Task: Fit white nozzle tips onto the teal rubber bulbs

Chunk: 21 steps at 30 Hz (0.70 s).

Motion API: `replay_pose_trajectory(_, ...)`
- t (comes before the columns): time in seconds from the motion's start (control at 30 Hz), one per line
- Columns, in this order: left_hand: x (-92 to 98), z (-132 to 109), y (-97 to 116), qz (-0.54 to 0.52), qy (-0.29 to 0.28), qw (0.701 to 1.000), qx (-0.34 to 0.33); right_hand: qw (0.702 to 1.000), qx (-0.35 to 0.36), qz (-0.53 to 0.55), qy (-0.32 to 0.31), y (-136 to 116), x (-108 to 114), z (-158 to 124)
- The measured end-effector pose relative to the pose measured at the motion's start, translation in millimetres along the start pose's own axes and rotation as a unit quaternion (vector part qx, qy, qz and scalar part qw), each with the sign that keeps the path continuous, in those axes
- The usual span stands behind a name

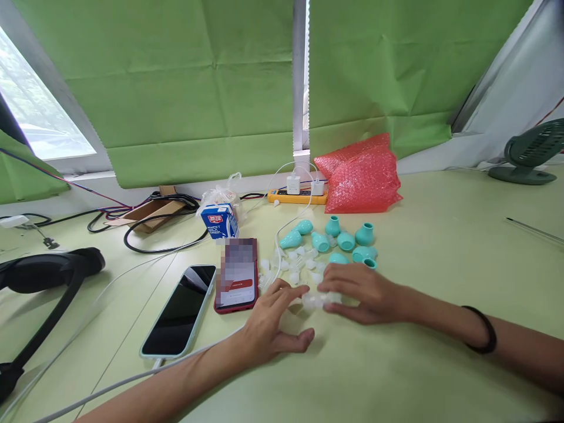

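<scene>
My right hand point(359, 294) pinches a small translucent white plastic piece point(315, 300) between thumb and fingers, just above the table. Its outline is blurred, so its exact kind does not show. My left hand point(277, 320) is open, thumb and index finger spread, with the index fingertip close to the piece's left end; whether they touch I cannot tell. Just beyond my hands lie several loose translucent plastic pieces point(294, 277). Behind and to the right of them are several turquoise bulb-shaped parts point(319, 241) with round openings, some upright, some on their sides.
A phone in a red case point(237, 302) and a pale-cased phone point(178, 311) lie left, with a white cable under my left arm. Farther back are a milk carton point(220, 222), an orange power strip point(282, 198) and red bubble wrap point(363, 182). A fan point(529, 158) stands right.
</scene>
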State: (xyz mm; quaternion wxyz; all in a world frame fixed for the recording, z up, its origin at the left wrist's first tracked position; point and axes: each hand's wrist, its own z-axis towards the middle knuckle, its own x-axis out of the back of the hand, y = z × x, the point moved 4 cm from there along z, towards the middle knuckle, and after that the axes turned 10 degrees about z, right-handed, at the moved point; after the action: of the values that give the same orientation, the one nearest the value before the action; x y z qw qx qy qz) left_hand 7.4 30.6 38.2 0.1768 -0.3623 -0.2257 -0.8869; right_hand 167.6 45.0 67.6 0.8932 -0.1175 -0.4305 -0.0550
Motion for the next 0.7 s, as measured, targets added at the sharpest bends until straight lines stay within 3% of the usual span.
replay_pose_trajectory(0.1, 3.7, 2, 0, 0.002, -0.032, 0.998, 0.060, 0.992, -0.098, -0.076, 0.006, 26, 33, 2)
replay_pose_trajectory(0.17, 5.1, 4, 4, 0.005, -0.043, 0.998, 0.050, 0.978, -0.182, -0.102, -0.021, 43, 49, 0)
replay_pose_trajectory(0.3, 1.0, 4, 11, 0.039, -0.069, 0.997, -0.011, 0.930, -0.298, -0.174, -0.127, 59, 48, -7)
replay_pose_trajectory(0.4, -2.6, 2, 8, 0.081, -0.051, 0.995, -0.015, 0.899, -0.306, -0.269, -0.160, 60, 30, -10)
replay_pose_trajectory(0.53, -6.8, -3, -1, 0.163, -0.014, 0.986, 0.015, 0.890, -0.288, -0.334, -0.119, 57, 16, -11)
replay_pose_trajectory(0.7, -13.6, -4, -4, 0.198, -0.074, 0.977, 0.030, 0.901, -0.218, -0.374, -0.035, 50, 17, -11)
